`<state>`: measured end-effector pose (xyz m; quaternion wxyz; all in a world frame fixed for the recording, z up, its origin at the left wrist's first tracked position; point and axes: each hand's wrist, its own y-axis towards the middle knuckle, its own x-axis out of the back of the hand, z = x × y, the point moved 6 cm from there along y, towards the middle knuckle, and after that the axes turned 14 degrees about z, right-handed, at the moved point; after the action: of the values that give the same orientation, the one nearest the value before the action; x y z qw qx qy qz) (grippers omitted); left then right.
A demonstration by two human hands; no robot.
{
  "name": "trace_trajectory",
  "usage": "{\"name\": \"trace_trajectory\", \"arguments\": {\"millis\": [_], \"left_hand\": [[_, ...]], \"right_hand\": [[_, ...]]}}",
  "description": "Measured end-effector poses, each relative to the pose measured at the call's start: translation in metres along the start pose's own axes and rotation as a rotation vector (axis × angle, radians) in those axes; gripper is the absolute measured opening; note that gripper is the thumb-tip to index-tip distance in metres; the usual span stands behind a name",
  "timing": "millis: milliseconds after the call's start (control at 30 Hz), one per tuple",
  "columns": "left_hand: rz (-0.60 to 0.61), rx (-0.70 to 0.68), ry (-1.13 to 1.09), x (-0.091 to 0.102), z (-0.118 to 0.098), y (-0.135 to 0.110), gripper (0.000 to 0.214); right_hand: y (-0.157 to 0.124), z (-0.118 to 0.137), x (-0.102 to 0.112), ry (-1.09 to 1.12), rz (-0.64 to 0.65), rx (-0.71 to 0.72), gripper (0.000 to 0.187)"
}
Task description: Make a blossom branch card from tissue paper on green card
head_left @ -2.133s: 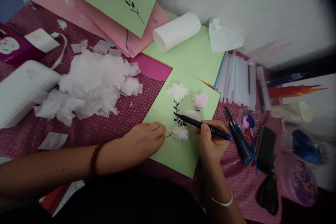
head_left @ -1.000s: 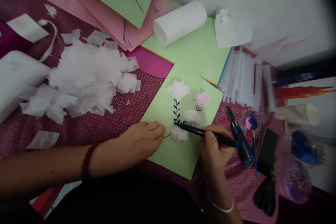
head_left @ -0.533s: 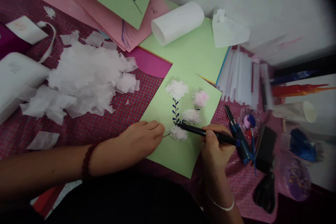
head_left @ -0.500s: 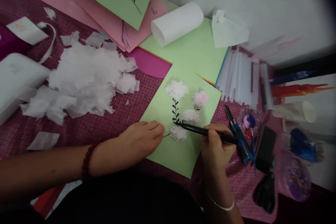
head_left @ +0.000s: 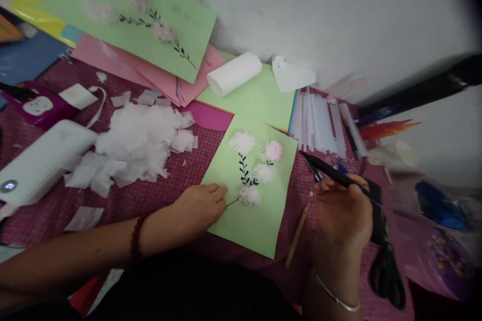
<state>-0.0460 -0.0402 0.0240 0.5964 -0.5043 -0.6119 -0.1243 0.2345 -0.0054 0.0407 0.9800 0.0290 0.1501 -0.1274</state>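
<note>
A light green card [head_left: 250, 238] lies on the table, with several fluffy white and pink tissue flowers and dark painted leaves on it. My left hand [head_left: 199, 205] rests on the card's left edge, fingers fairly flat and slightly bent, pressing it down beside a thin brown stem line. To the right of the card, my right hand [head_left: 344, 213] grips a black pen [head_left: 331, 173], tip pointing up-left and lifted off the card. Between the card and that hand lies a wooden pencil [head_left: 297, 235]. My right fingers partly cover the pen.
Torn white tissue pieces [head_left: 135, 140] are heaped at left near a white power bank [head_left: 45, 160]. A larger green flower picture [head_left: 169, 5] leans at the back. A white paper roll [head_left: 235, 74], white strips [head_left: 312, 123] and a black cable [head_left: 387, 276] also lie around.
My right hand has lifted the pen away from the leaves and moved it right, off the card, uncovering the pencil. My left hand stays on the card. The view has shifted.
</note>
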Motion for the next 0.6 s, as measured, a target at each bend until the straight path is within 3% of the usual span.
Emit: {"name": "trace_trajectory", "arguments": {"millis": [167,333,500,600], "left_hand": [[-0.049,-0.014,0.028,0.001,-0.001,-0.001,0.012],[-0.241,-0.028,0.090,-0.005,0.006,0.002,0.022],[-0.239,-0.035,0.054,-0.005,0.007,0.002,0.022],[-0.191,-0.044,-0.108,0.006,0.014,-0.003,0.026]], "right_hand": [[0.006,0.047,0.052,-0.040,-0.204,0.186,0.016],[0.000,0.077,0.101,-0.341,-0.440,0.318,0.027],[0.003,0.066,0.131,-0.487,-0.455,0.250,0.019],[0.008,0.053,0.136,-0.518,-0.404,0.188,0.014]]}}
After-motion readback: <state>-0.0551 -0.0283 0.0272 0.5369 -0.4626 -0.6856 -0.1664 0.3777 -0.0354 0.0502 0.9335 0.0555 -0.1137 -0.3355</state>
